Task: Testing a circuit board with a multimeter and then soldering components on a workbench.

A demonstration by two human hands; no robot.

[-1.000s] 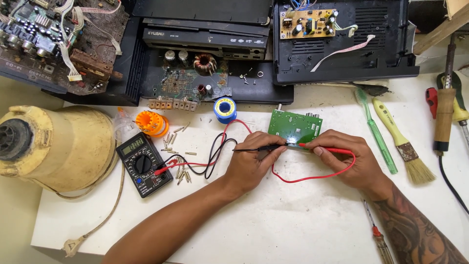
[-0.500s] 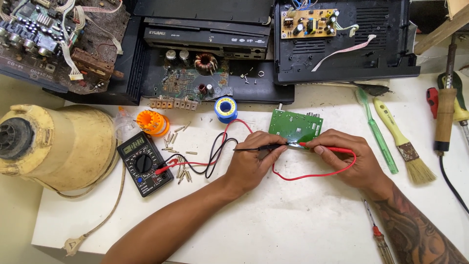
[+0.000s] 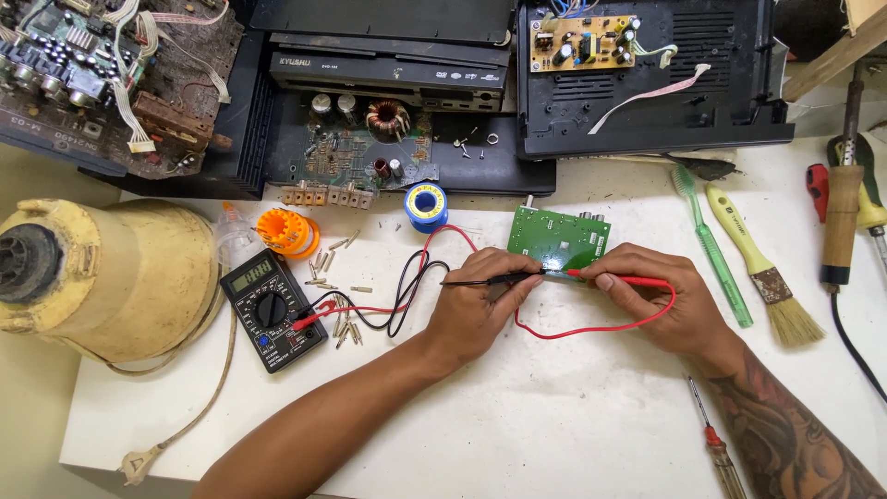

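Yellowed plastic, a drum-shaped housing (image 3: 102,277), is sitting at the left edge of the frame, beside a black multimeter (image 3: 273,310) whose leads are trailing rightward. At centre, the left hand (image 3: 480,310) is pinching the black probe (image 3: 490,279), fingers closed round it, tip pointing at the green circuit board (image 3: 557,238). Just right, the right hand (image 3: 661,300) is gripping the red probe (image 3: 614,275) the same way, touching the board's near edge. Farther right, a green toothbrush (image 3: 711,245) and a yellow brush (image 3: 762,268) are lying on the white table (image 3: 554,425).
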